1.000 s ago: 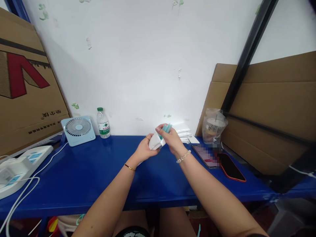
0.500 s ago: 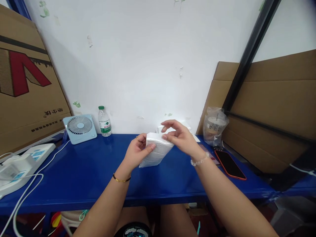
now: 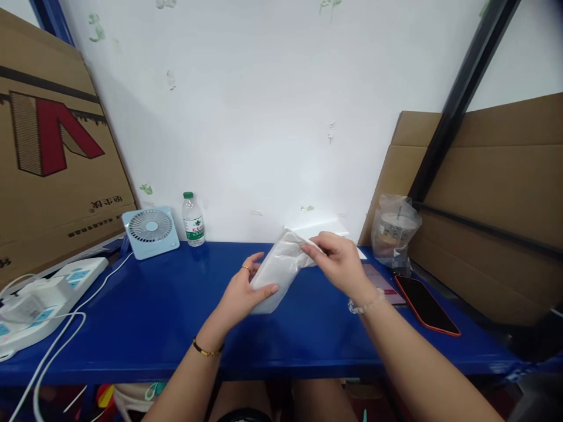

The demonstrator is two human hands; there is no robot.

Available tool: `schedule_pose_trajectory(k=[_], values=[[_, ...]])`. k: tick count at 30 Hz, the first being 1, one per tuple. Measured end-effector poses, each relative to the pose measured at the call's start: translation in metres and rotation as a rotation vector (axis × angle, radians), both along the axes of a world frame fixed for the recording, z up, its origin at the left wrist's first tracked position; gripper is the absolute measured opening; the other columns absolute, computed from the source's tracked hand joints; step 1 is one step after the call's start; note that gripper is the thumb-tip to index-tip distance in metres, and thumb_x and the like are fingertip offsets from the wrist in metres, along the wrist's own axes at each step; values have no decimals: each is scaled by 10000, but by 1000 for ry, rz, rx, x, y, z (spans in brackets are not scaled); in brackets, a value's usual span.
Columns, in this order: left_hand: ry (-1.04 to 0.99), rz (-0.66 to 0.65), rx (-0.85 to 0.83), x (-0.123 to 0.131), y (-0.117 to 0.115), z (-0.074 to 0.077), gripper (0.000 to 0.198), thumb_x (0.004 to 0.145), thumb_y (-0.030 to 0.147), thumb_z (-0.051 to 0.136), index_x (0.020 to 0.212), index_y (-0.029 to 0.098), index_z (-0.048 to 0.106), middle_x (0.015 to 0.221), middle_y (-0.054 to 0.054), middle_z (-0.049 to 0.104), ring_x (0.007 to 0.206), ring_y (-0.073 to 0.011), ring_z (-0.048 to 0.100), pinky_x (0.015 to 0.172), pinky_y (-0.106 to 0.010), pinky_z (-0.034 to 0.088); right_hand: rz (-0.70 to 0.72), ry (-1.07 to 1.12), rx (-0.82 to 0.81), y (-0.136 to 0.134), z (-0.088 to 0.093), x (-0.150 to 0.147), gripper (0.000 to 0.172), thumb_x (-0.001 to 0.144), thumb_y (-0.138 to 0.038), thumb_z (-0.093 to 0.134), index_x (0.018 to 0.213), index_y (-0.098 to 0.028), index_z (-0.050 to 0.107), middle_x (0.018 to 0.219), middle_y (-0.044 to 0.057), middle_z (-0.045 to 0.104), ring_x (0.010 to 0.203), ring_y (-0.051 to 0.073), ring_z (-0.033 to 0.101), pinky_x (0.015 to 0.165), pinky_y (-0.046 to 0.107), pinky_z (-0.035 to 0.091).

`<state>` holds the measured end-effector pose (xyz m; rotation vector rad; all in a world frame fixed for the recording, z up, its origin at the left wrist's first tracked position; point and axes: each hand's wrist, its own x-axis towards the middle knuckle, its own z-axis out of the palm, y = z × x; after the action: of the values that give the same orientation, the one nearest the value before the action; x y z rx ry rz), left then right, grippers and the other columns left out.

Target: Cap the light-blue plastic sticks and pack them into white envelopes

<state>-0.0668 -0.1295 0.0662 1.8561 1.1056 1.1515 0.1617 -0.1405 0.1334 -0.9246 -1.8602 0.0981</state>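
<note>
Spanning both hands: white pouch [image 3: 278, 271], left hand [image 3: 241, 290] beneath, right hand [image 3: 341, 264] pinching top.

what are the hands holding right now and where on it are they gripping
Both hold one white plastic pouch above the blue table. The left hand grips its lower part, thumb across the front; the right hand pinches its upper end.

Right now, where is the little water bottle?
In the head view the water bottle stands upright at the back left of the blue table, against the white wall, just right of the small fan.
</note>
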Motion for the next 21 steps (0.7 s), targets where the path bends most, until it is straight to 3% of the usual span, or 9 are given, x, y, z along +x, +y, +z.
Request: schedule_pose_trajectory(k=[3,5,8,11,14,16,19,21], values=[[131,-38,-155,-35,40,-7,544,607,421,740,1062,179,564,994,-62,644,908,-256,608,798,-352,482,-67,239,-242,46,-32,1,314,843,-430,510,687,-164,570,537,-36,436,494,103,430,461,218,329],[12,15,-225,-58,73,-12,626,572,403,769,1101,177,522,1016,-70,634,897,-236,615,771,-334,496,-94,305,-419,79,-58,-2,281,805,-445,540,733,-174,544,492,-67,382,421,95,406,411,208,315],[-228,229,-288,-85,128,-23,754,588,397,762,1210,169,401,970,-91,637,799,-196,631,694,-316,512,-84,267,-585,121,-93,-20,250,798,-390,544,969,-218,486,512,-87,444,387,112,476,398,202,347],[-88,529,-197,-99,178,-41,675,623,427,714,1179,171,431,917,-79,629,748,-207,624,671,-334,501,-139,5,-603,154,-113,-47,184,864,-296,447,1030,-217,461,612,-34,543,462,135,551,453,223,388],[200,718,-85,-105,212,-64,638,662,419,662,1197,156,433,967,-101,610,860,-254,606,770,-373,471,-301,-377,-470,178,-116,-64,216,845,-255,498,1047,-177,494,765,64,613,706,204,612,620,287,435],[366,736,-11,-106,224,-76,625,706,398,613,1228,116,417,987,-132,601,962,-279,571,838,-378,438,-343,-500,-428,187,-110,-59,205,833,-261,516,1013,-168,538,868,108,620,826,240,600,705,325,431],[504,697,39,-104,229,-84,581,767,395,535,1251,98,419,1051,-173,580,1033,-290,532,870,-386,415,-325,-564,-323,190,-90,-23,229,839,-201,452,1028,-185,581,1041,112,588,948,224,561,818,329,409],[579,757,52,-97,225,-82,544,785,416,502,1245,130,449,1139,-194,542,1096,-331,478,880,-451,392,-317,-674,-218,188,-76,17,401,740,-107,507,1127,-193,568,1164,102,547,1084,223,491,927,324,354]])
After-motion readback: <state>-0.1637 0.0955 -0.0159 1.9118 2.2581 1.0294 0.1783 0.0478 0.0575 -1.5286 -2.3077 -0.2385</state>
